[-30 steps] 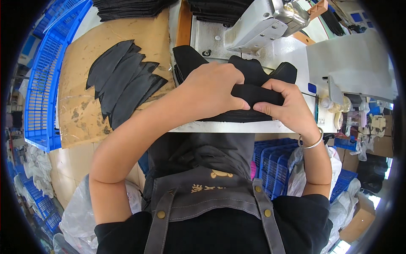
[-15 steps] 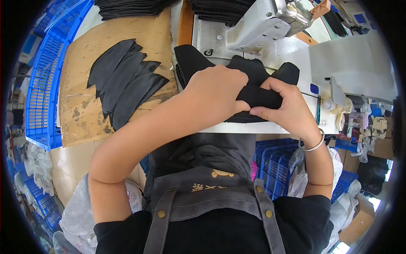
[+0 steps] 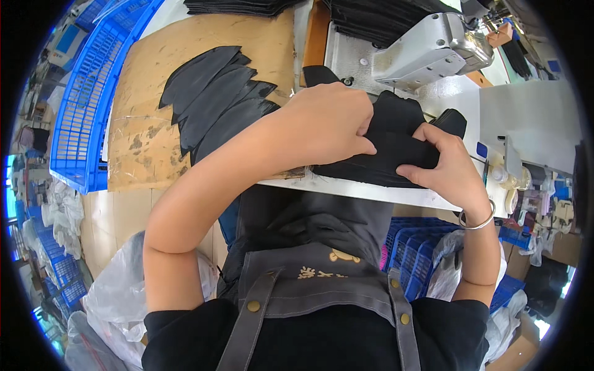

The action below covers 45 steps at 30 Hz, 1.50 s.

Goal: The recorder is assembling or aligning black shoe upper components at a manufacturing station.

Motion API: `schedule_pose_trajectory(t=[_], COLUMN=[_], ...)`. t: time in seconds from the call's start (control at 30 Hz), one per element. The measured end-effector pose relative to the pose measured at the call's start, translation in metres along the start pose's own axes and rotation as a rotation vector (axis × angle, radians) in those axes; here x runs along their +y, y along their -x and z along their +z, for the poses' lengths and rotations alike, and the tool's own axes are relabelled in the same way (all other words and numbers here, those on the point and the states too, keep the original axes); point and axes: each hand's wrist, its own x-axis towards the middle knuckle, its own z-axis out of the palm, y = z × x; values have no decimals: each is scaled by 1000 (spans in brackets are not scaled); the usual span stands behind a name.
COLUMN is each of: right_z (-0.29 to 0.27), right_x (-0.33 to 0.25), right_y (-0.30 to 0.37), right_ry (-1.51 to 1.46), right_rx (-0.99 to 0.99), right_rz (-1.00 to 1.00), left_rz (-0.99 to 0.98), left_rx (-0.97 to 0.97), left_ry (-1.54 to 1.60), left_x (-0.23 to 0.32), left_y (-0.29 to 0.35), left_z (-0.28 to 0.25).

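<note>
A stack of black cut fabric pieces [image 3: 387, 153] with wavy edges lies on the white sewing machine table, at its front edge. From the left, my left hand [image 3: 334, 122] reaches across it, fingers curled down onto the cloth and partly hidden, thumb resting on top. My right hand [image 3: 447, 162], with a bangle on its wrist, grips the right end of the upper fabric between thumb and fingers. Just beyond the stack stands the white sewing machine head [image 3: 427, 52]. Left of my hands, overlapping black leaf-shaped pieces [image 3: 213, 99] are spread on a brown cardboard sheet [image 3: 145, 145].
A blue plastic basket [image 3: 80, 127] stands along the cardboard's left side. Piles of black fabric [image 3: 377, 18] sit at the back. Below the table on the right are blue crates [image 3: 414, 247]. A small bottle [image 3: 516, 179] stands at the table's right end.
The whole view has shifted, so the scene sits farther right. Between my hands the fabric, rolled up into a fold before, now lies flatter, and my thumbs are farther apart.
</note>
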Motion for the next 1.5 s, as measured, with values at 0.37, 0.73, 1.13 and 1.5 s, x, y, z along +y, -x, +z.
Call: schedule_pose_trajectory(t=[0.37,0.73,1.13,1.5], right_z=[0,2,-6,-25], right_x=[-1,-3,7,41], right_y=[0,-1,1,22], right_ry=[-19,-7,65,-162], right_rx=[-10,1,44,13], right_rz=[22,4,-157,17], left_rz=[-53,-34,169,134], left_rx=[-135,-89,124,72], left_ry=[62,-7,-372,-429], left_x=[1,1,52,48], left_y=[-5,1,26,29], left_z=[-9,-5,29,61])
